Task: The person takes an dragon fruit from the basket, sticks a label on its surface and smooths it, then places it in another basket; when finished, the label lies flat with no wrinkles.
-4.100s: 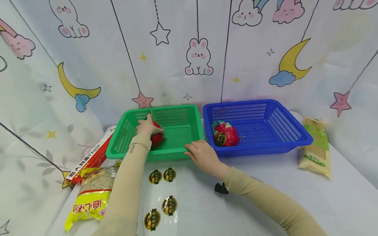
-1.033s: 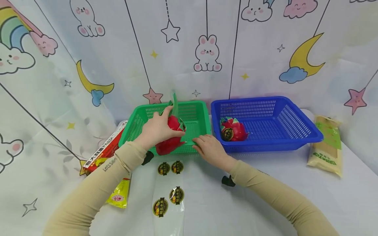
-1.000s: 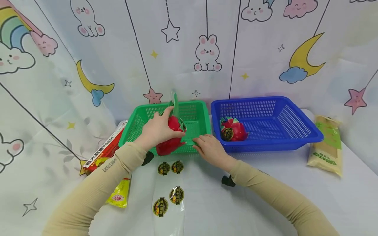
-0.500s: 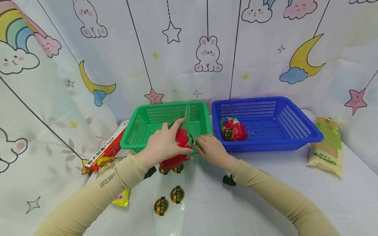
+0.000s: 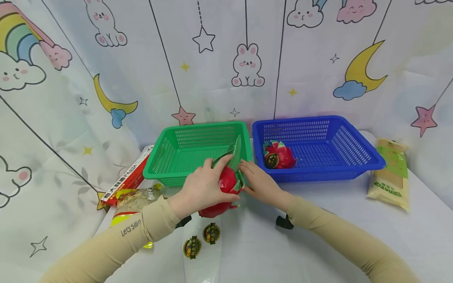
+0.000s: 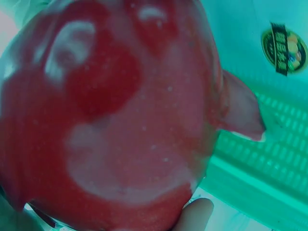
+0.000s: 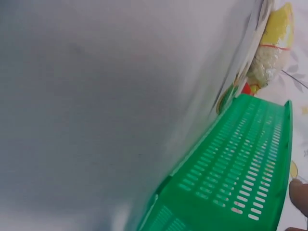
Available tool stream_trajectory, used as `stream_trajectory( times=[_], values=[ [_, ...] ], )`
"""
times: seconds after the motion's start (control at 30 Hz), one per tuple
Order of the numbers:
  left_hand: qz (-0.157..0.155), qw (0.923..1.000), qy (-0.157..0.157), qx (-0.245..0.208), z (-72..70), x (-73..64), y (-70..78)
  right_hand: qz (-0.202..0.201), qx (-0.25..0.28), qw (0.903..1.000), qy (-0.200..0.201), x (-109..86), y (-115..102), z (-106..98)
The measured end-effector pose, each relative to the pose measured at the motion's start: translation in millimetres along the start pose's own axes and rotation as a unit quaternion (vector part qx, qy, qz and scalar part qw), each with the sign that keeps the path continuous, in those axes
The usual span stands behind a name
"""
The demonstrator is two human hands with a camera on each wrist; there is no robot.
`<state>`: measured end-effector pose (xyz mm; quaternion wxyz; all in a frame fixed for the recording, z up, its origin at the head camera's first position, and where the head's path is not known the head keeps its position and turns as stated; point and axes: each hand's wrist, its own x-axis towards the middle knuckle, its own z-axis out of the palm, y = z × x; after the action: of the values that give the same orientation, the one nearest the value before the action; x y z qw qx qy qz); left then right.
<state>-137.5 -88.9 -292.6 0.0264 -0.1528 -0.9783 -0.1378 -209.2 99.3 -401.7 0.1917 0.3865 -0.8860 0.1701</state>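
My left hand (image 5: 205, 186) holds a red dragon fruit (image 5: 228, 181) with long green leaves above the table, in front of the green basket (image 5: 154, 175). The left wrist view is mostly filled by the fruit's glossy red skin (image 6: 144, 110), with a fingertip (image 6: 195, 215) at its lower edge. My right hand (image 5: 260, 182) is beside the fruit, its fingers partly behind the leaves near the basket's front right corner. In the right wrist view its fingertips (image 7: 299, 195) show next to the basket rim. A clear sheet with round black-and-gold stickers (image 5: 211, 233) lies below the fruit.
A blue basket (image 5: 339, 173) at the right holds another dragon fruit (image 5: 279, 154) bearing a sticker. At the left lie a red pasta box (image 5: 129, 177) and a bag of pasta (image 5: 136, 199). A beige-green packet (image 5: 388, 173) lies far right. A printed curtain hangs behind.
My left hand has lifted the dragon fruit out of the green basket and brought it forward and right, over the sticker sheet. My right hand has shifted from the basket's rim to beside the fruit.
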Motion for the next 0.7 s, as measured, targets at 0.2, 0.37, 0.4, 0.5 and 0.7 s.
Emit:
stream_trajectory(
  times=[0.2, 0.37, 0.4, 0.5, 0.7],
  values=[
    [0.020, 0.9997, -0.012, -0.013, 8.0, -9.0, 7.5, 0.020, 0.097, 0.9941, -0.044, -22.6, -4.9, -13.9],
    [0.034, 0.9989, -0.026, -0.018, 14.9, -13.6, 10.8, 0.029, 0.196, 0.9773, -0.076, -35.4, -11.2, -21.6],
    [0.037, 0.9988, -0.026, -0.018, 16.3, -14.1, 11.3, 0.027, 0.216, 0.9730, -0.077, -36.8, -12.2, -23.0],
    [0.041, 0.9986, -0.028, -0.017, 20.1, -15.1, 12.4, 0.025, 0.255, 0.9634, -0.079, -41.1, -13.8, -25.7],
    [0.047, 0.9979, -0.038, -0.024, 28.2, -15.2, 14.2, 0.052, 0.286, 0.9540, -0.074, -48.8, -14.4, -27.7]
  ],
)
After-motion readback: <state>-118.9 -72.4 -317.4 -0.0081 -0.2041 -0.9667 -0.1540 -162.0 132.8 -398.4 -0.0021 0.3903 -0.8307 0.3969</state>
